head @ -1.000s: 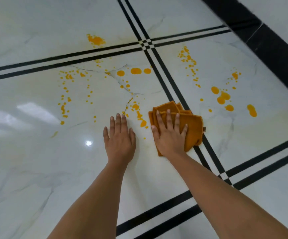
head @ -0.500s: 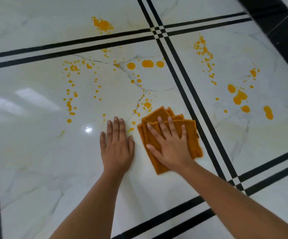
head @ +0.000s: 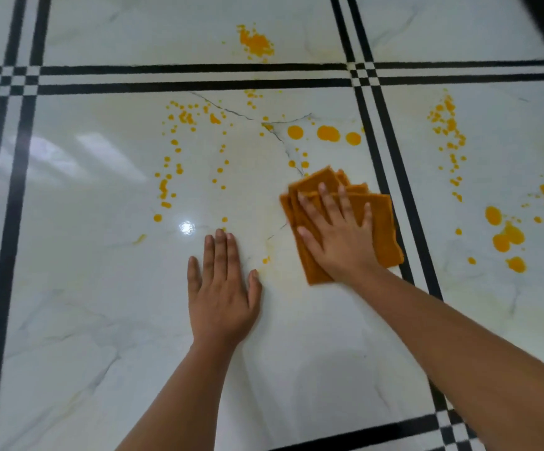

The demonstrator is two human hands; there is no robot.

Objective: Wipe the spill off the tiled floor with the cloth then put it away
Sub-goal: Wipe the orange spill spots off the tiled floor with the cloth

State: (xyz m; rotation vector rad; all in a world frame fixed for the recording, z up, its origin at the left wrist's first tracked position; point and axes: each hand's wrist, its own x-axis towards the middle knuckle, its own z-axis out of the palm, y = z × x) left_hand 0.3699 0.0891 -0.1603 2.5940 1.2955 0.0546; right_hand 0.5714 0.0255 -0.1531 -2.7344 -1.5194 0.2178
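Right hand (head: 342, 237): fingers spread wide, palm pressing flat on the folded orange-brown cloth (head: 378, 222); nothing gripped.
Left hand (head: 222, 288): open and flat on the glossy white marble-look tiled floor (head: 101, 320), just left of the cloth, bracing.
Biggest risk: large orange-yellow blobs of the liquid spill (head: 327, 133), beyond the cloth and far to its right, could smear into wider films if pushed rather than lifted.
Next risk: a faint yellow haze left of the cloth suggests residue; a bracing palm on wet gloss may slip.
Smallest risk: fine droplets far left of the cloth are easily missed.
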